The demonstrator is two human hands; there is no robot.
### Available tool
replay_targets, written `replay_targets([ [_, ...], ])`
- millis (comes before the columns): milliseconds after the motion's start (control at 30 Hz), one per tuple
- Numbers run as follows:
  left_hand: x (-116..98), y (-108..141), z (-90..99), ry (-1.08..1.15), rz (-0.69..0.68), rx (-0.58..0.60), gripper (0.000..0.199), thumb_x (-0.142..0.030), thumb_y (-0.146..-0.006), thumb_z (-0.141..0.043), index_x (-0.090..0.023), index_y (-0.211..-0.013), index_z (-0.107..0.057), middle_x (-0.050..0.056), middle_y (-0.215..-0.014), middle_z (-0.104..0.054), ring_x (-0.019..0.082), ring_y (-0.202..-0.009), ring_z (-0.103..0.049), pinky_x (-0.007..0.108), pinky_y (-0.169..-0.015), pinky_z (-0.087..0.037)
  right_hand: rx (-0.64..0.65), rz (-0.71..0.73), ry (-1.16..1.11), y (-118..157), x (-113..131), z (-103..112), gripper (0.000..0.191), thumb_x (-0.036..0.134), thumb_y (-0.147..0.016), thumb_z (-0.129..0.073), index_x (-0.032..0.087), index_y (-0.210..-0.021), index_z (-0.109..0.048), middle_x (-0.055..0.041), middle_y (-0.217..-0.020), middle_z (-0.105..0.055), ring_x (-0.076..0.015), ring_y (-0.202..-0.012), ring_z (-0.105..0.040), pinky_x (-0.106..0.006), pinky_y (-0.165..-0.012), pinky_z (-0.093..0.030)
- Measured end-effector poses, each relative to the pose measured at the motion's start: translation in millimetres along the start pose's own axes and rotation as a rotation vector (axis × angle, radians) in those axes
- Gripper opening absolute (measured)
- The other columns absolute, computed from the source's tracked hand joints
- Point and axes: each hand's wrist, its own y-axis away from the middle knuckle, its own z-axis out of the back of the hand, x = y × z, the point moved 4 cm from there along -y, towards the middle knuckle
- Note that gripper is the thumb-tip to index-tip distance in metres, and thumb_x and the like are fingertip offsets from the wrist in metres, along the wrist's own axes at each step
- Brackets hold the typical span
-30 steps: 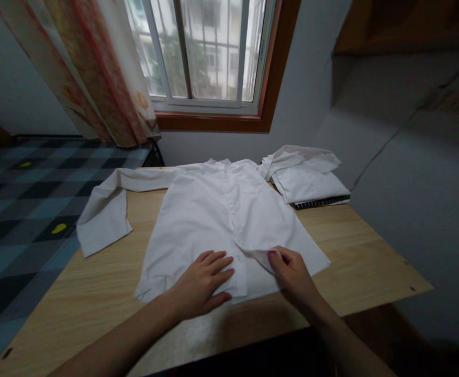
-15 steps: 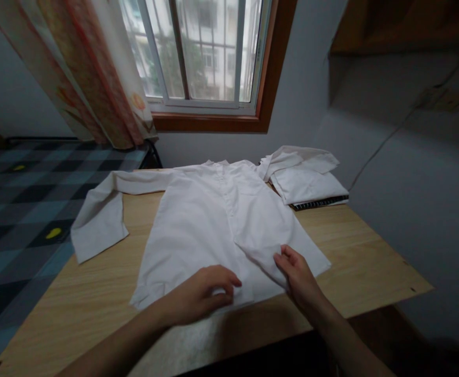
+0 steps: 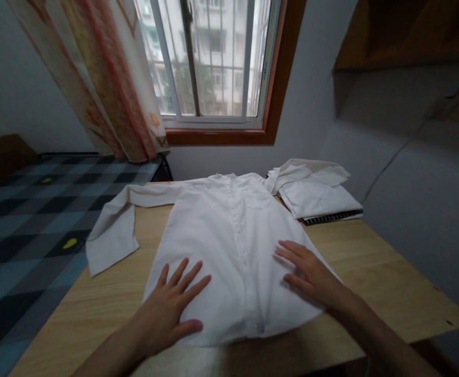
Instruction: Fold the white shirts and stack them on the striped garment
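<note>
A white button-up shirt [image 3: 221,225] is spread front side up on the wooden table [image 3: 370,272], its collar toward the window. One sleeve is bent out to the left; the other reaches to the right over a folded white cloth [image 3: 315,199]. My left hand [image 3: 172,303], fingers spread, lies over the lower left of the shirt. Over the lower right part is my right hand [image 3: 310,272], its fingers apart and holding nothing. The shirt's hem lies near the table's front edge.
Under the folded cloth shows a black spiral-bound edge [image 3: 333,216]. A bed with a checked cover [image 3: 29,225] stands to the left. Behind the table are a window [image 3: 213,63] and a patterned curtain [image 3: 107,78]. A wooden shelf [image 3: 410,36] hangs at upper right.
My right hand has let go of the shirt's lower front edge, which now lies flat. My left hand has moved left and spread its fingers. The camera view has shifted.
</note>
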Motion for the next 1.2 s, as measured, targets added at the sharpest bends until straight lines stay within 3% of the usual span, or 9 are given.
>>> replay_targets([
  [167, 2.5, 22.1, -2.9, 0.024, 0.02, 0.008, 0.091, -0.077, -0.073, -0.054, -0.04, -0.149, -0.022, 0.01, -0.157, -0.021, 0.049, -0.142, -0.014, 0.08, -0.1, -0.012, 0.094, -0.184, 0.287, 2.9, -53.0, -15.9, 0.065, 0.046, -0.087, -0.057, 0.027, -0.147, -0.04, -0.0124, -0.155, -0.031, -0.0343, -0.144, -0.023, -0.059, -0.113, -0.022],
  [300, 7.1, 40.7, 5.2, 0.09, 0.035, 0.093, 0.09, -0.077, -0.072, -0.055, -0.044, -0.148, -0.021, 0.007, -0.157, -0.018, 0.047, -0.142, -0.014, 0.079, -0.102, -0.011, 0.138, -0.108, 0.288, 32.1, -38.2, -35.2, 0.072, 0.059, -0.085, -0.056, 0.035, -0.149, -0.032, -0.0086, -0.158, -0.023, -0.0371, -0.146, -0.015, -0.063, -0.112, -0.021],
  [400, 9.5, 45.4, 21.7, 0.175, 0.059, 0.141, 0.078, -0.072, -0.075, -0.057, -0.046, -0.144, -0.032, 0.004, -0.155, -0.027, 0.044, -0.141, -0.023, 0.072, -0.105, -0.022, 0.137, -0.039, 0.242, 52.9, -16.9, -45.8, 0.08, 0.062, -0.081, -0.06, 0.036, -0.15, -0.03, -0.009, -0.159, -0.019, -0.0411, -0.144, -0.015, -0.064, -0.11, -0.026],
  [567, 2.8, 11.1, 62.9, 0.292, 0.176, 0.122, 0.062, -0.061, -0.084, -0.053, -0.035, -0.14, -0.049, 0.009, -0.131, -0.062, 0.034, -0.115, -0.06, 0.048, -0.097, -0.048, -0.003, 0.18, 0.289, 70.1, 5.9, -81.8, 0.084, 0.042, -0.076, -0.072, 0.035, -0.15, -0.031, -0.0118, -0.157, -0.027, -0.042, -0.137, -0.035, -0.056, -0.101, -0.043],
  [700, -12.4, -47.8, 74.9, 0.228, 0.115, 0.004, 0.058, -0.056, -0.086, -0.054, -0.026, -0.137, -0.054, 0.011, -0.134, -0.059, 0.031, -0.12, -0.057, 0.046, -0.102, -0.044, -0.146, 0.397, 0.348, 76.0, 19.9, -97.0, 0.066, 0.021, -0.082, -0.066, 0.035, -0.142, -0.042, -0.009, -0.143, -0.051, -0.0305, -0.126, -0.052, -0.041, -0.097, -0.049],
  [800, -19.3, -91.1, 59.6, 0.16, 0.029, -0.102, 0.06, -0.053, -0.087, -0.055, -0.026, -0.141, -0.049, 0.011, -0.151, -0.04, 0.032, -0.139, -0.037, 0.052, -0.112, -0.03, -0.048, 0.39, 0.188, 67.9, 27.3, -73.6, 0.052, 0.031, -0.083, -0.067, 0.03, -0.133, -0.053, -0.0087, -0.126, -0.065, -0.0266, -0.11, -0.062, -0.035, -0.09, -0.052],
  [933, -19.3, -124.9, 25.4, 0.105, 0.007, -0.105, 0.066, -0.059, -0.089, -0.048, -0.028, -0.146, -0.039, 0.011, -0.157, -0.028, 0.035, -0.145, -0.02, 0.061, -0.113, -0.018, -0.068, 0.025, 0.037, 22.4, 13.0, -7.6, 0.041, 0.033, -0.088, -0.058, 0.023, -0.128, -0.057, -0.01, -0.116, -0.068, -0.0239, -0.103, -0.063, -0.038, -0.09, -0.051],
  [1100, -16.5, -129.5, 9.8, 0.087, 0.026, -0.114, 0.071, -0.067, -0.087, -0.043, -0.029, -0.147, -0.038, 0.009, -0.158, -0.025, 0.036, -0.146, -0.015, 0.063, -0.114, -0.013, -0.333, -0.101, 0.308, -75.8, -37.3, 54.5, 0.053, 0.011, -0.081, -0.05, 0.015, -0.133, -0.052, -0.0136, -0.142, -0.049, -0.0257, -0.129, -0.044, -0.042, -0.109, -0.035],
  [1200, -16.2, -126.7, 10.7, 0.085, 0.052, -0.118, 0.071, -0.068, -0.087, -0.042, -0.03, -0.148, -0.037, 0.009, -0.158, -0.025, 0.036, -0.146, -0.014, 0.063, -0.114, -0.013, -0.262, -0.197, 0.559, -129.6, -75.9, 58.8, 0.06, 0.009, -0.079, -0.053, 0.017, -0.138, -0.048, -0.0144, -0.151, -0.038, -0.0329, -0.137, -0.033, -0.049, -0.109, -0.03],
])
